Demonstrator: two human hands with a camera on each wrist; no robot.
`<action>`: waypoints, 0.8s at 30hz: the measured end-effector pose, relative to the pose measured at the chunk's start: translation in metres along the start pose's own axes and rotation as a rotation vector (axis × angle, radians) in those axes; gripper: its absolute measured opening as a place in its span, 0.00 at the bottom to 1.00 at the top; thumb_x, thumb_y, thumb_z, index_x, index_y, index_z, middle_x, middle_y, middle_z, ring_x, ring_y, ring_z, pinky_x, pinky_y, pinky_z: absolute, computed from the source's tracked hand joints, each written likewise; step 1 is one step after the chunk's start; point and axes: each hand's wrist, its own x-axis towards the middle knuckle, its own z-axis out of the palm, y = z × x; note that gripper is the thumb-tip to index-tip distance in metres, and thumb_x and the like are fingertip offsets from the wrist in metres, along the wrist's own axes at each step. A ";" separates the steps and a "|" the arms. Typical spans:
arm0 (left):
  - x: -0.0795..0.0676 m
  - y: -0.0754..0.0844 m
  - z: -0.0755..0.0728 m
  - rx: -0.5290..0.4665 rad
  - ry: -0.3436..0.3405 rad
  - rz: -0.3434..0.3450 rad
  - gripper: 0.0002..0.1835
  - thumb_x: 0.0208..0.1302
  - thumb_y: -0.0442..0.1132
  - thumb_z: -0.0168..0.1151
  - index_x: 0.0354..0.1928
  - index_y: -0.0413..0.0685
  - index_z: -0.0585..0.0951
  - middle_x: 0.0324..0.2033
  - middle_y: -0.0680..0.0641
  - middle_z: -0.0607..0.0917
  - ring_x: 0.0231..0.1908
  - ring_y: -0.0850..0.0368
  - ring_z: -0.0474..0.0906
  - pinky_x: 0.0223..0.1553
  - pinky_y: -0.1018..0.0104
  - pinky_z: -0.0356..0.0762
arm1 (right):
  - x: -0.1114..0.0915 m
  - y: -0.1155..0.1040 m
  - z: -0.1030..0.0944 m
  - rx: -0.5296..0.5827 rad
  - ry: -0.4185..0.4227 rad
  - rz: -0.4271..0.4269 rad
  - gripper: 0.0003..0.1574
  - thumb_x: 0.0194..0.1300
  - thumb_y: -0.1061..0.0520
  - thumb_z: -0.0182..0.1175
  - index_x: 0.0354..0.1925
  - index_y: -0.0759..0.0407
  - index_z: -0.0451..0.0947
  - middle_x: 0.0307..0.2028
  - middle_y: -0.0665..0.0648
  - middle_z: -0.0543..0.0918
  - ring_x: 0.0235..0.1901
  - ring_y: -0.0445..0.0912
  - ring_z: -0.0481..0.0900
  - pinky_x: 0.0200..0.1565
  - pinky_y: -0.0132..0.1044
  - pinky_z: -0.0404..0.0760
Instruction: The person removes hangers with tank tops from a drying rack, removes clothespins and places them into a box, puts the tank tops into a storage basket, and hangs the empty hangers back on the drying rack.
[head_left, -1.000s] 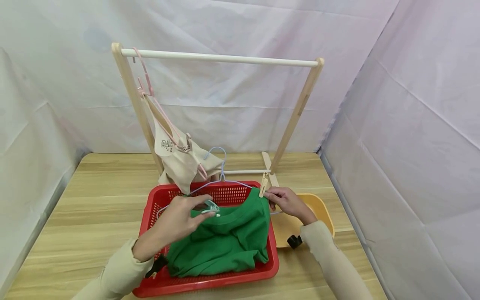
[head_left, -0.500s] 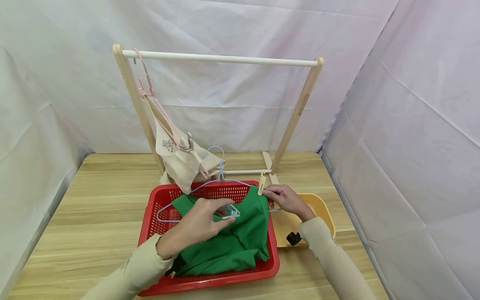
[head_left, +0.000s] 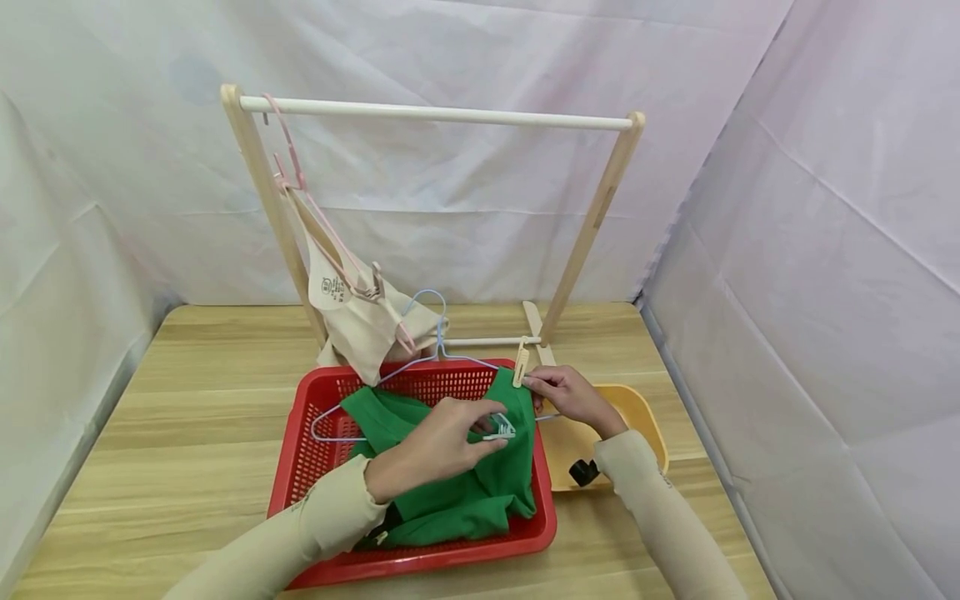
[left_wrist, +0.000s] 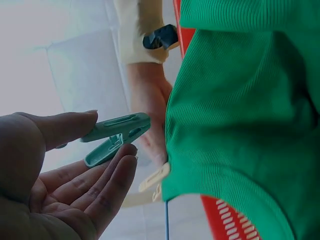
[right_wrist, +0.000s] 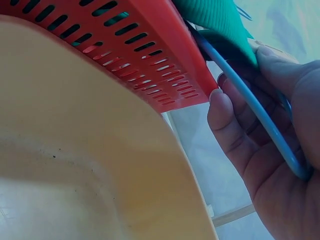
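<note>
In my left hand (head_left: 442, 440) I pinch a mint-green clothespin (left_wrist: 114, 126) between thumb and fingers; its tip points at the shoulder of a green ribbed top (head_left: 480, 507), with a gap between in the left wrist view. The top lies partly in a red basket (head_left: 420, 567), on a light-blue hanger (head_left: 440, 332). A cream clothespin (head_left: 520, 367) is clipped at the top's right shoulder. Right beside it my right hand (head_left: 573, 397) holds the fabric edge, its thumb on the green cloth (right_wrist: 225, 30). The hanger's end passes between this thumb and the fingers.
A wooden rack with a white rail (head_left: 450, 114) stands behind the basket. From its left end a pink hanger (head_left: 291, 146) carries a beige cloth garment (head_left: 348, 329). A yellow tray (head_left: 637, 408) sits right of the basket, partly under my right forearm.
My left hand has moved right across the green top with the mint-green clothespin, toward the right shoulder. My right hand keeps its hold, shifting only slightly.
</note>
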 end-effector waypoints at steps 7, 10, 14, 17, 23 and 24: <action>0.015 0.006 0.014 -0.024 -0.049 0.007 0.18 0.64 0.39 0.69 0.53 0.39 0.81 0.37 0.48 0.88 0.37 0.61 0.85 0.39 0.70 0.81 | 0.000 0.001 0.000 -0.003 -0.001 -0.003 0.17 0.77 0.53 0.52 0.29 0.51 0.79 0.23 0.59 0.79 0.26 0.47 0.77 0.33 0.52 0.80; 0.020 0.009 0.019 -0.011 -0.067 0.012 0.17 0.65 0.40 0.68 0.53 0.42 0.81 0.39 0.49 0.88 0.37 0.63 0.84 0.40 0.72 0.81 | 0.001 0.001 0.000 -0.016 -0.001 0.000 0.18 0.77 0.53 0.52 0.29 0.51 0.79 0.23 0.55 0.79 0.26 0.48 0.77 0.33 0.47 0.81; 0.027 0.013 0.025 0.021 -0.090 0.023 0.17 0.65 0.41 0.68 0.54 0.45 0.81 0.40 0.51 0.88 0.38 0.64 0.83 0.41 0.75 0.79 | 0.002 0.001 0.000 -0.004 -0.001 0.012 0.18 0.77 0.54 0.51 0.29 0.52 0.80 0.23 0.53 0.79 0.26 0.50 0.77 0.33 0.45 0.79; 0.032 0.013 0.030 0.034 -0.108 0.020 0.19 0.65 0.42 0.68 0.56 0.45 0.81 0.41 0.51 0.88 0.37 0.66 0.83 0.41 0.76 0.78 | 0.002 0.001 0.000 0.008 0.003 0.016 0.17 0.77 0.57 0.51 0.30 0.54 0.80 0.24 0.56 0.79 0.27 0.52 0.76 0.32 0.43 0.79; 0.042 0.007 0.043 0.043 -0.147 0.003 0.20 0.65 0.42 0.68 0.57 0.46 0.81 0.40 0.52 0.87 0.35 0.69 0.81 0.40 0.78 0.77 | 0.002 0.002 0.000 -0.004 0.004 0.029 0.18 0.77 0.61 0.50 0.30 0.59 0.80 0.27 0.66 0.79 0.29 0.58 0.76 0.35 0.43 0.78; 0.043 0.006 0.045 0.045 -0.152 0.002 0.20 0.65 0.42 0.67 0.57 0.46 0.81 0.40 0.52 0.87 0.35 0.69 0.80 0.39 0.78 0.76 | 0.001 -0.003 0.000 -0.005 0.002 0.029 0.18 0.77 0.62 0.49 0.30 0.60 0.80 0.27 0.68 0.79 0.29 0.60 0.76 0.35 0.44 0.78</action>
